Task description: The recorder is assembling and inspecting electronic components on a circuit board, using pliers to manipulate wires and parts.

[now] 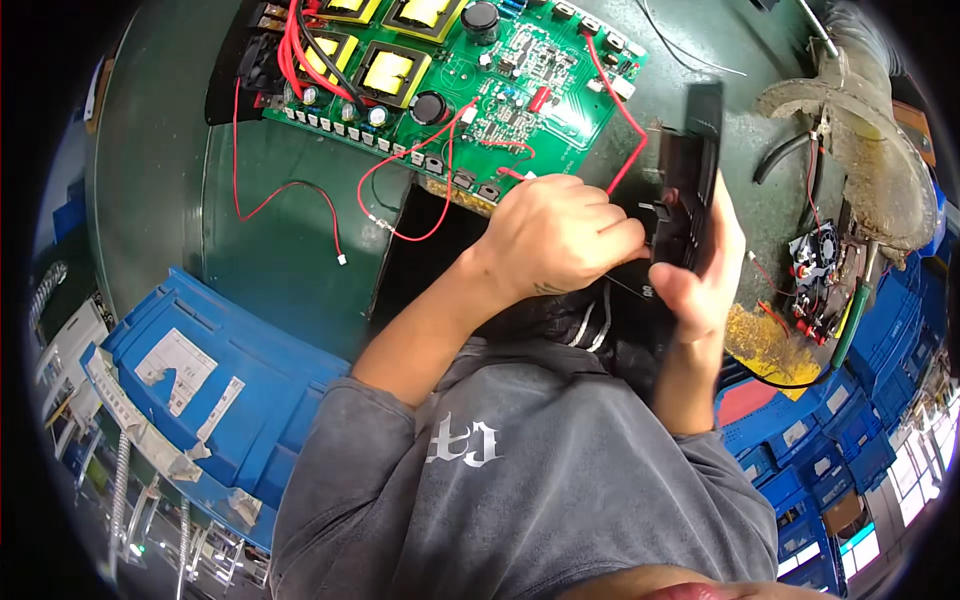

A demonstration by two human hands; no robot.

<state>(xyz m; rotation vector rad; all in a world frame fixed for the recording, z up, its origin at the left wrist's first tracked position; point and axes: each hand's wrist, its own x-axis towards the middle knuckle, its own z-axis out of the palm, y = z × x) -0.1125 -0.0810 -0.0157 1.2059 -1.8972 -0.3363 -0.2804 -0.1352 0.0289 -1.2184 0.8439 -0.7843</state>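
My right hand [708, 270] grips a black plastic panel [706, 130], held upright and seen nearly edge-on, with small tabs on its inner side. Close beside that inner side, my left hand [562, 238] is closed, its fingers curled; what they pinch, if anything, is hidden. Just beyond the left hand lies a green circuit board [560, 110] carrying yellow-wrapped transformers [390, 73], black capacitors and several red wires. A thick red wire [625, 110] runs from the board's right part down behind my hands. Under the board's near edge shows a black sheet [425, 255].
A thin red lead [290, 187] trails over the green tabletop [270, 245]. At right are a dirty fume hood [890, 180], black-handled pliers [785, 155], a small fan assembly [818, 262] and a green-handled soldering iron [852, 315]. Blue crates [250, 385] stand at the lower left.
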